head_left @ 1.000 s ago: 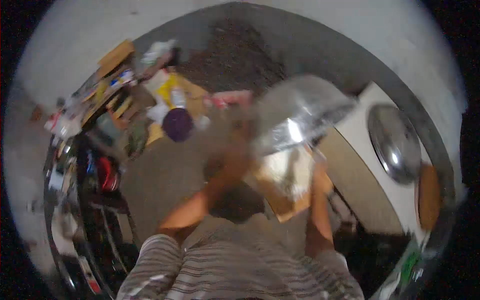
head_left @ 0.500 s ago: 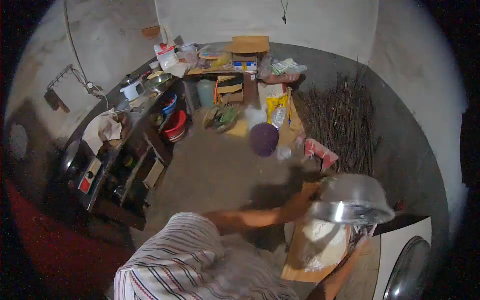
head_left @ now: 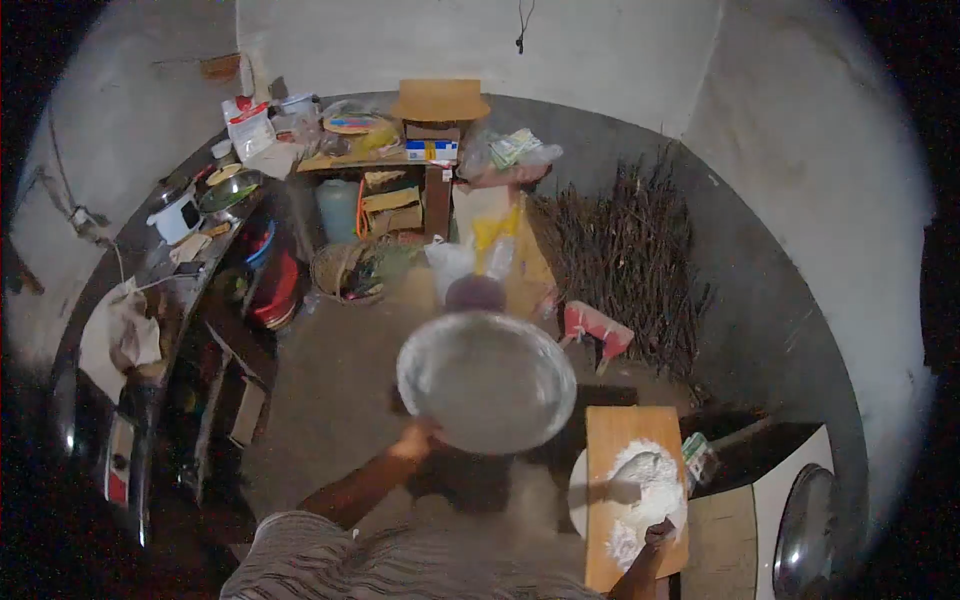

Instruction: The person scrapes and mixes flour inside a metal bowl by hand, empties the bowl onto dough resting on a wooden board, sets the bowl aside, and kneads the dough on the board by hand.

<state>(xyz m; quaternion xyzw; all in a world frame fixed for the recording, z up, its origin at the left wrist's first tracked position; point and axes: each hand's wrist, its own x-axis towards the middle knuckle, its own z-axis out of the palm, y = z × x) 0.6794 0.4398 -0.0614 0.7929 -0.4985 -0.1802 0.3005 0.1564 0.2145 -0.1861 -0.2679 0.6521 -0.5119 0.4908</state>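
Note:
My left hand (head_left: pixel 418 438) holds a round metal basin (head_left: pixel 487 382) by its lower left rim, with the basin's inside facing me. The basin hangs over the floor, left of a wooden board (head_left: pixel 632 424). White flour (head_left: pixel 655 500) lies on the board, with a greyish lump (head_left: pixel 645 468) in it. My right hand (head_left: pixel 658 533) is at the lower right part of the flour, its fingers drawn together; whether anything is between them is too small to tell.
Behind the basin is a purple round object (head_left: pixel 475 293). A red stool-like piece (head_left: pixel 598 328) and a bundle of twigs (head_left: pixel 630 255) stand beyond the board. A dark round lid (head_left: pixel 806 530) is at right. Shelves (head_left: pixel 215 340) line the left.
The basin has moved left, off the board, and turned so its inside shows. My right hand has let go of it and is now at the flour. The view has shifted.

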